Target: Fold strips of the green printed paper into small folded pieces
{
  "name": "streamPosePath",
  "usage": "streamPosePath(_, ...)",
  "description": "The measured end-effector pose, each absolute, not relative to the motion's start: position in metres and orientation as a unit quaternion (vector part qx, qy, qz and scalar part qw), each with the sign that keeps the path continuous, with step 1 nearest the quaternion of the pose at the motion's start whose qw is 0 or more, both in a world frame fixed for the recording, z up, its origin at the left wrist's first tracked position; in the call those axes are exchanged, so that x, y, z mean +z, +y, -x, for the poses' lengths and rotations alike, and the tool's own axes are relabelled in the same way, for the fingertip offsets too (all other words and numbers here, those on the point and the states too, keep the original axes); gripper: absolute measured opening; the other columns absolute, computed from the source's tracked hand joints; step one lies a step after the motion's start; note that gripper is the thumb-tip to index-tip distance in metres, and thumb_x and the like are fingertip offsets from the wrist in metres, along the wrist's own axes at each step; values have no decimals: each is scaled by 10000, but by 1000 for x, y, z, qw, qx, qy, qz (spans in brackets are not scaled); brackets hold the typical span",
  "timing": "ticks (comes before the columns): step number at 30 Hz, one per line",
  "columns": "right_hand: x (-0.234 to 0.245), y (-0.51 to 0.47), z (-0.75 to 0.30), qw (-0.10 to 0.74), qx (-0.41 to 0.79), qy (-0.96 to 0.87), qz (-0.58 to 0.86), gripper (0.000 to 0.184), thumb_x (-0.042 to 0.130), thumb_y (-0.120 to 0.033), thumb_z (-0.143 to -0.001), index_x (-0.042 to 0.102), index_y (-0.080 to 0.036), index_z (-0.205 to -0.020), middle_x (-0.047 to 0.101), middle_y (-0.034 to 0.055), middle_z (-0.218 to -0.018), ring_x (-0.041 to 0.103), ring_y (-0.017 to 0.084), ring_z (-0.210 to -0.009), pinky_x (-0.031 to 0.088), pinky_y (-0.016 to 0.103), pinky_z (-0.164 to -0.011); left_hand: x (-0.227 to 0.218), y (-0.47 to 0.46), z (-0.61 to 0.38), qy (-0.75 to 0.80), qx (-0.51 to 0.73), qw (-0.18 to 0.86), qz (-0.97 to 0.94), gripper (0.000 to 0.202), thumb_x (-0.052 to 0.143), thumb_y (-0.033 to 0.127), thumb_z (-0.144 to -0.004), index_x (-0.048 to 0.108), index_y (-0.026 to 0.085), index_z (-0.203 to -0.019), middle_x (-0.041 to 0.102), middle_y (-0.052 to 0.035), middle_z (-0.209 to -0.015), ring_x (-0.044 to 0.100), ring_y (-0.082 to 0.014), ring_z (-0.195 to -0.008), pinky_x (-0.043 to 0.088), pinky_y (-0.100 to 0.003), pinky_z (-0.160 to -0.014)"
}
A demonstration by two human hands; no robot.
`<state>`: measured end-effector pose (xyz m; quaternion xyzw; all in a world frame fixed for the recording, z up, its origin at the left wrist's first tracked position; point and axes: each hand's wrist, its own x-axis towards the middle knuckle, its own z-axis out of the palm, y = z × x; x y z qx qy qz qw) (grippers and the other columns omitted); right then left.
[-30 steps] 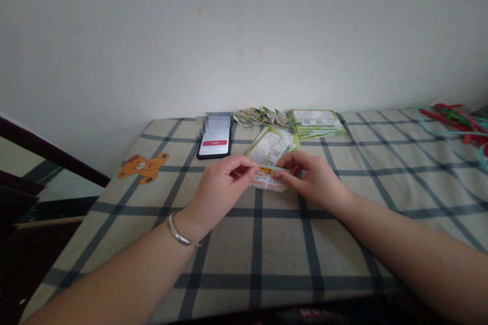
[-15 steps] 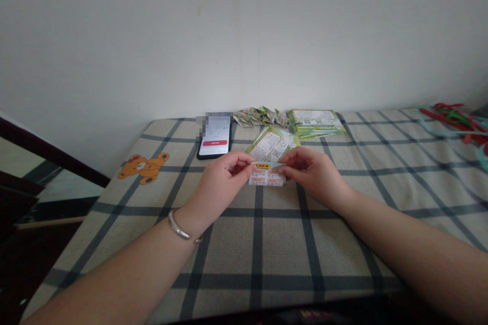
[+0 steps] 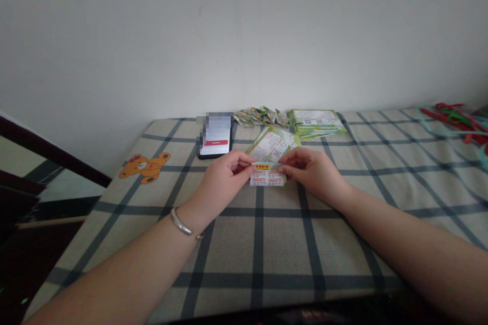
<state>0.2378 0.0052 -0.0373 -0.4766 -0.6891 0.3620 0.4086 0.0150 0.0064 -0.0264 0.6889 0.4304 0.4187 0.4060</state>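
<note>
A printed paper leaflet (image 3: 267, 179) with a yellow heading and blocks of small text is held up between my two hands, its top edge bent over in a narrow strip. My left hand (image 3: 223, 179) pinches the upper left corner between thumb and fingers; a silver bangle is on that wrist. At the upper right corner, my right hand (image 3: 315, 172) grips in the same way. Just behind the held leaflet lies a green and white leaflet (image 3: 271, 143), set at a slant and partly covered by my right fingers.
Beyond, folded green paper pieces (image 3: 259, 117) lie in a row beside a stack of leaflets (image 3: 314, 118). A phone (image 3: 216, 137) with a lit screen rests left of them. An orange bear figure (image 3: 143, 168) is on the checked cloth (image 3: 224, 259). Coloured strips (image 3: 463, 124) lie far right.
Both hands keep their pinch on the leaflet and have barely moved. The bent strip at its top looks much the same; the view has shifted slightly.
</note>
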Motion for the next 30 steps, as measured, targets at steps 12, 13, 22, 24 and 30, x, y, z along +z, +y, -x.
streamPosePath(12, -30, 4, -235, 341, 266, -743, 511, 90, 687, -256, -791, 708, -199, -858, 709, 10, -700, 613, 124, -582, 449, 233, -523, -26, 9, -11, 459, 333, 222, -794, 95, 650, 134, -810, 670, 197, -878, 718, -4, -832, 659, -154, -748, 526, -285, -700)
streamPosePath(13, -29, 3, -234, 337, 256, -746, 514, 82, 686, -249, -792, 708, -199, -854, 710, 9, -702, 613, 125, -585, 447, 235, -529, -26, 9, -11, 458, 326, 193, -804, 87, 659, 143, -812, 680, 198, -877, 719, -11, -845, 657, -165, -775, 519, -300, -724)
streamPosePath(22, -23, 1, -229, 285, 157, -787, 524, 36, 682, -198, -805, 704, -193, -832, 691, 6, -754, 591, 125, -659, 419, 244, -607, -24, 8, -11, 466, 270, 0, -842, 68, 723, 229, -801, 752, 229, -862, 696, -40, -785, 560, -232, -856, 438, -368, -767)
streamPosePath(24, -22, 2, -228, 277, 152, -792, 523, 32, 684, -195, -805, 703, -187, -831, 691, 12, -767, 595, 132, -686, 422, 249, -627, -25, 8, -12, 464, 272, -8, -843, 65, 728, 228, -796, 754, 239, -855, 702, -29, -775, 547, -234, -867, 423, -372, -772)
streamPosePath(30, -22, 4, -229, 265, 90, -809, 516, 44, 721, -247, -792, 714, -206, -806, 703, 11, -768, 603, 165, -747, 406, 291, -707, -25, 7, -13, 463, 266, -9, -846, 62, 699, 248, -825, 744, 243, -867, 729, -12, -835, 513, -238, -884, 400, -388, -787)
